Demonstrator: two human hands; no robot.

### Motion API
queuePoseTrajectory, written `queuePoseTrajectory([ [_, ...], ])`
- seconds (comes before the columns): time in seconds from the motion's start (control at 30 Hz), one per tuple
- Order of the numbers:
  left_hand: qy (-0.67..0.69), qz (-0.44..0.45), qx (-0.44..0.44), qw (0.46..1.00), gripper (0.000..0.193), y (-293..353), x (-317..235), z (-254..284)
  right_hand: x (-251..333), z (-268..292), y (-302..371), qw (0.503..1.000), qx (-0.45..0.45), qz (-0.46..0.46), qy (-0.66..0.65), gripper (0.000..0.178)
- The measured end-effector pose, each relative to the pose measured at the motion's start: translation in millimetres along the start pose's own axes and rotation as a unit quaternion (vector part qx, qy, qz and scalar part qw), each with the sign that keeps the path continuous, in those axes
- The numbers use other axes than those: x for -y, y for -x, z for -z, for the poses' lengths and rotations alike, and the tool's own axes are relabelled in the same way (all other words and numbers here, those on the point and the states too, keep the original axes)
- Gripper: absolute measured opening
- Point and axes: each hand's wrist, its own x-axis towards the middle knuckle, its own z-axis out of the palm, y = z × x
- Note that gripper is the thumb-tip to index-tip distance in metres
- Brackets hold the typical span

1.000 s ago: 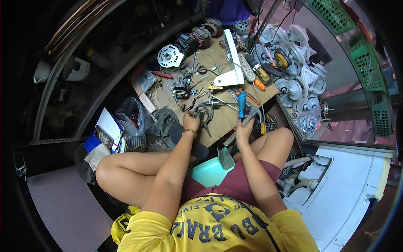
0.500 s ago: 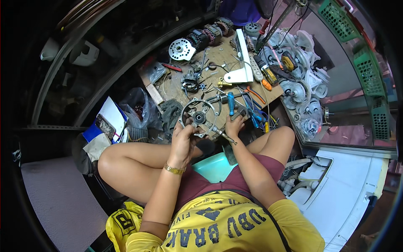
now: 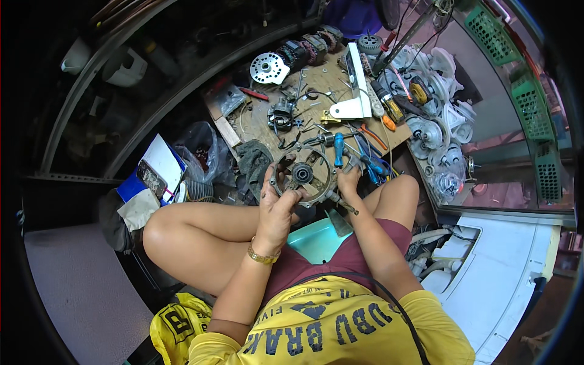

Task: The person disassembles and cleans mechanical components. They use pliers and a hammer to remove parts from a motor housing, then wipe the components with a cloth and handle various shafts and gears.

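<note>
My left hand (image 3: 278, 204) grips a round metal motor housing (image 3: 322, 196) by its left rim, with the thumb across the lower edge. A dark ring-shaped bearing (image 3: 302, 174) sits in its middle. From the lower right of the rim a short rod (image 3: 345, 205) sticks out, in front of my right forearm. To the right of the housing, my right hand (image 3: 349, 181) is closed round a hammer (image 3: 353, 162); its metal head shows above the fingers. Just beyond stands a blue-handled screwdriver (image 3: 339, 149). A turquoise basin (image 3: 316, 240) is between my legs.
On the wooden board (image 3: 316, 82) lie a white L-shaped bracket (image 3: 351, 109), a perforated white disc (image 3: 268, 68), a small motor part (image 3: 280, 115) and orange-handled pliers (image 3: 374, 137). A yellow-black drill (image 3: 389, 103) and piled white parts (image 3: 429, 131) are to the right; a grey rag (image 3: 252, 164) hangs left.
The housing has shifted right and turned, its open face more toward me. My left thumb now lies across the lower rim. The right hand has moved slightly right with the hammer.
</note>
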Motion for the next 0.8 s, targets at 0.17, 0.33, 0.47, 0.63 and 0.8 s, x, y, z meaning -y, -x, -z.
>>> queuePoseTrajectory([
  [0.17, -0.007, -0.009, -0.015, 1.0, 0.06, 3, -5, -7, -1, 1, 4, 1.0, 0.004, -0.002, -0.011, 0.094],
  [0.33, -0.015, 0.019, -0.016, 1.0, 0.061, 5, -7, -4, -4, 2, 7, 1.0, 0.006, 0.008, -0.011, 0.089],
  [0.47, -0.008, 0.025, -0.011, 1.0, 0.061, 4, -6, -2, -8, 5, 5, 0.999, 0.017, -0.011, -0.038, 0.086],
  [0.63, 0.012, 0.035, -0.016, 0.999, 0.061, 3, -7, -3, -10, 8, 10, 0.998, 0.013, -0.005, -0.057, 0.083],
  [0.8, 0.022, 0.057, -0.022, 0.998, 0.06, 4, -5, 0, -3, 11, 15, 0.997, 0.014, -0.006, -0.07, 0.08],
])
